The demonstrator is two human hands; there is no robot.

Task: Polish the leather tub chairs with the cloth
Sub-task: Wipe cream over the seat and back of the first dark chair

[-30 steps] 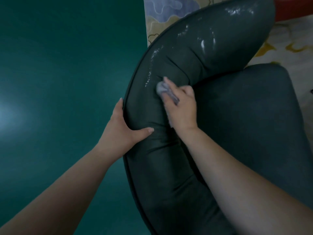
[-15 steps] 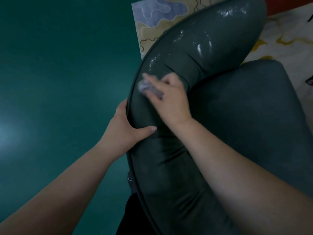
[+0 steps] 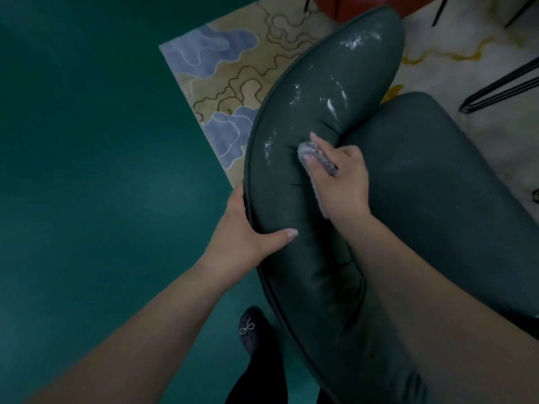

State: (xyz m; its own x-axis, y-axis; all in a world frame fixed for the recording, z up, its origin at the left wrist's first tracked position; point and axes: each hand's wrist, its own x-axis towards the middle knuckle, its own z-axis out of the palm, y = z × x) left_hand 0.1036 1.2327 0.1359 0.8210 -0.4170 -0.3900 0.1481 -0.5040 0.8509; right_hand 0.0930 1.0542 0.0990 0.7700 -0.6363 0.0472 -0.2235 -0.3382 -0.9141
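A dark grey-green leather tub chair [image 3: 329,91] fills the middle and right, its curved padded back running from top right to bottom centre. Wet shiny streaks lie on the upper part of the back. My right hand [image 3: 341,182] presses a small grey-lilac cloth [image 3: 316,157] onto the back's inner face, near a crease beside the seat cushion [image 3: 437,185]. My left hand [image 3: 248,237] grips the back's outer edge, thumb across the top.
A teal floor [image 3: 102,170] lies to the left. A patterned beige and blue rug [image 3: 230,68] sits under the chair. Black thin metal legs [image 3: 501,88] stand at the right, a red object [image 3: 364,4] at the top. My dark shoe [image 3: 250,330] is below.
My right hand slid the cloth to the back's outer rim and then back inward toward the crease. The view tilted, showing more rug and my shoe. My left hand kept its grip.
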